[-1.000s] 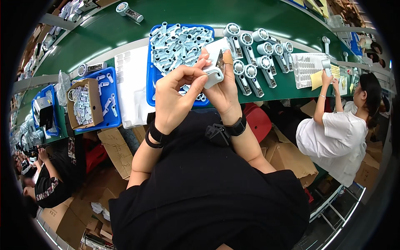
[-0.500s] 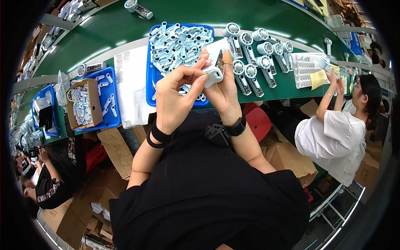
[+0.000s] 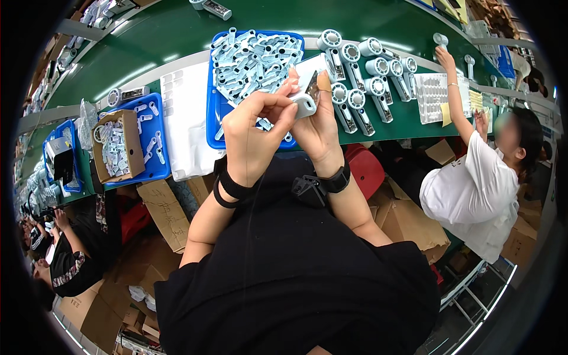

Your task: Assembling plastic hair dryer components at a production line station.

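Note:
A pale blue-white plastic part point(image 3: 305, 105) with a rounded, slotted end is held up between my hands at the table's near edge. My left hand point(image 3: 254, 127) is closed, its thumb and forefinger pinching that rounded end. From the other side my right hand point(image 3: 319, 133) wraps round the part, thumb upright with a tan wrap on it. Beyond the fingertips a flat pale piece point(image 3: 309, 66) with a dark area sticks up; whether it is joined to the part I cannot tell. Just behind lies a blue tray point(image 3: 218, 109) heaped with small pale blue plastic pieces point(image 3: 254, 62).
Several handheld fans point(image 3: 355, 100) with exposed handles lie to the right, next to a white moulded tray point(image 3: 429, 100). On the left are white sheets point(image 3: 189, 124) and a cardboard box point(image 3: 139, 142) of parts inside another blue tray point(image 3: 160, 171). A co-worker point(image 3: 473, 177) sits at right.
My left hand has shifted very slightly, its pinch kept on the part; my right hand stays put. The co-worker's arm at right has reached up and away with a fan.

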{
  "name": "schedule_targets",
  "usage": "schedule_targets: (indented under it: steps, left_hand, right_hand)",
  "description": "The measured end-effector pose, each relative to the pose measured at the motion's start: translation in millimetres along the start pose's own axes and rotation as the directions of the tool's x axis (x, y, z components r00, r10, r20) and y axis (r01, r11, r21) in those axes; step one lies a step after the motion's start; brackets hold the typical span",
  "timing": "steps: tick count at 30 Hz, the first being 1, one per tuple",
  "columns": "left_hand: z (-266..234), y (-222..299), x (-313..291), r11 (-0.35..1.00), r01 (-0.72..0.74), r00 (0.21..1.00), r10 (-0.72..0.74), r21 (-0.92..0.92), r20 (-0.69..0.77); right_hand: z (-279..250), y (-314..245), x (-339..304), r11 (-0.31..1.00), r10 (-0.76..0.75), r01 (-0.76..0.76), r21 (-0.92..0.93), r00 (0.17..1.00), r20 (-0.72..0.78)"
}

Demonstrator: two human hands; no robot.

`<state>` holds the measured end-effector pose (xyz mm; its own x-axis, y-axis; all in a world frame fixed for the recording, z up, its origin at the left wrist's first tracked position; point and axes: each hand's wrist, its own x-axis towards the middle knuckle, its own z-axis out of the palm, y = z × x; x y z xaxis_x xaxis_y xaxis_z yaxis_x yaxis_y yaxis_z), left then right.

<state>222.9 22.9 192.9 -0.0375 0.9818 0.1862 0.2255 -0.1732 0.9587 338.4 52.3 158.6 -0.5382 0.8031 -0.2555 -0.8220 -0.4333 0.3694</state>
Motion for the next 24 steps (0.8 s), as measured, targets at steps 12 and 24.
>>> schedule_targets:
  steps: [12, 24]
  left_hand:
    - [12, -24, -2, 0.98, 0.103, 0.993, -0.093, -0.168, 0.068]
    - [-85, -165, -51, 0.741, 0.17, 0.982, -0.182, 0.649, -0.05]
  right_hand:
    - [-12, -17, -15, 0.994, 0.091, -0.095, -0.058, 0.994, -0.061]
    - [-3, -38, -22, 0.435, 0.002, -0.069, -0.898, 0.997, -0.075]
